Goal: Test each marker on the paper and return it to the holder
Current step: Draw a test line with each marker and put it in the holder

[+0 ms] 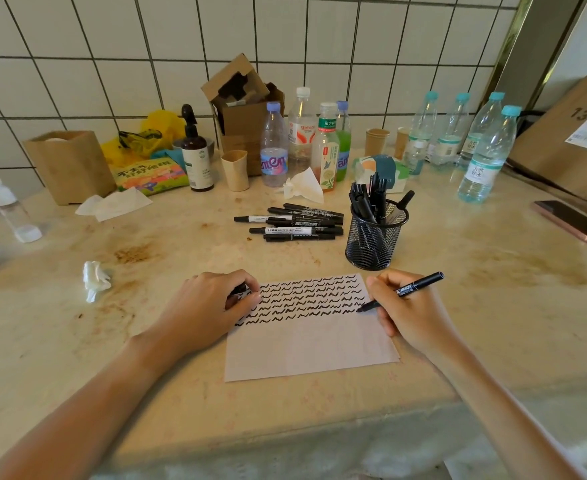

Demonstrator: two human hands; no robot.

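A white paper (309, 344) lies on the counter, its upper half filled with rows of black squiggles. My right hand (413, 313) grips a black marker (418, 289) with its tip touching the paper's right edge at the lowest row. My left hand (209, 306) rests on the paper's left side and holds a small black cap (240, 289) in its curled fingers. A black mesh holder (375, 237) with several markers stands just behind the paper. Left of it lies a pile of several loose markers (295, 221).
Plastic bottles (323, 147), paper cups and a cardboard box (243, 112) line the tiled wall. A crumpled tissue (94, 278) lies left of the paper, a phone (576, 221) at far right, a small spray bottle (8, 209) at far left.
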